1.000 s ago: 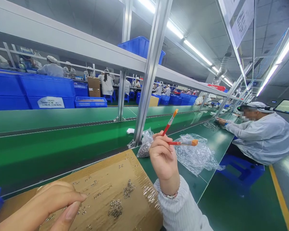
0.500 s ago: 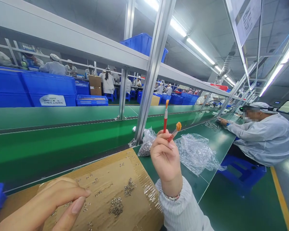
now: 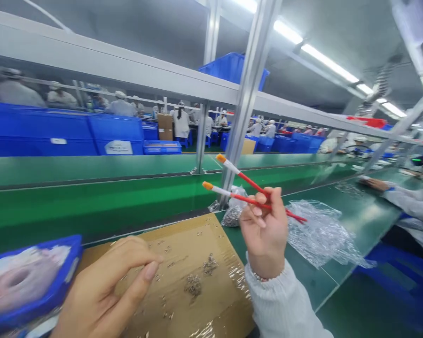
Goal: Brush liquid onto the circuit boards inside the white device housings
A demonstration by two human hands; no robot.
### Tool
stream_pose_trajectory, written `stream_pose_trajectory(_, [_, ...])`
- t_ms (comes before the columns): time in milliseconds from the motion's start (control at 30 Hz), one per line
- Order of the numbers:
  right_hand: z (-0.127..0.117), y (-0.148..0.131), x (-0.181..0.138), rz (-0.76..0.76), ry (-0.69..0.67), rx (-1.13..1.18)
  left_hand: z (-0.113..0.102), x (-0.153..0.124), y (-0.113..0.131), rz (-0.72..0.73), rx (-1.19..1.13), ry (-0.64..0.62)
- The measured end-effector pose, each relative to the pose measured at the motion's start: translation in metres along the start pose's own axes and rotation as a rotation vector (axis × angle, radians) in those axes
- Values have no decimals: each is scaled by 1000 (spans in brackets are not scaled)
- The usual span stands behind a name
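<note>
Right hand (image 3: 264, 230) grips two slim red-handled, orange-tipped brushes (image 3: 248, 180) aloft while the left hand (image 3: 107, 284) hangs curled, hold unclear, over brown flat cardboard (image 3: 222, 293), seemingly a brush-positioning step calling next for finger control.

The right hand (image 3: 266, 230) is swinging the brushes (image 3: 248, 180) over: their tips, one upright and one slanting right half a second ago, are now pointing left, and the red handle ends are newly showing past the hand, in front of the bag (image 3: 317, 237). The view is turning left: the tray (image 3: 76, 244), before only a blue corner, is revealing pale contents, while the co-worker (image 3: 418, 199) is slipping partly out at right.
</note>
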State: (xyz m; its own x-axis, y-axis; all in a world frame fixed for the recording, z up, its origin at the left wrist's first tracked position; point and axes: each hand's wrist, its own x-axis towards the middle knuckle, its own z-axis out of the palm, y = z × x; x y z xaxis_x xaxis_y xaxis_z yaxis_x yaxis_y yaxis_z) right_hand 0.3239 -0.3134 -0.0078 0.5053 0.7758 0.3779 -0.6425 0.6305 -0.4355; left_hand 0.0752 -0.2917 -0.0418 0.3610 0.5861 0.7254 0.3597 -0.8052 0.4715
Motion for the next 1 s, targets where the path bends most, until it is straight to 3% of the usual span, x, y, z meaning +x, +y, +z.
stream_pose_trajectory(67, [2, 3, -1, -69, 21, -105, -6, -1, 14, 47, -39, -48])
stream_pose_trajectory(167, [-1, 9, 2, -22, -13, -200, -9, -8, 30, 70, -58, -121])
stream_pose_trajectory(333, [-9, 15, 8, 56, -52, -259, -19, -42, 29, -27, 64, -268])
stream_pose_trajectory(567, [-7, 27, -2, 192, -145, -302, -52, -127, -5, -468, 206, -139])
stream_pose_trajectory(700, [1, 44, -13, 314, -176, -325, -62, -160, -14, -645, 260, -109])
stream_pose_trajectory(867, [13, 64, -21, 485, -194, -288, -73, -167, -13, -715, 258, -70])
stream_pose_trajectory(1000, [19, 72, -29, 541, -209, -275, -72, -150, -5, -615, 262, -3])
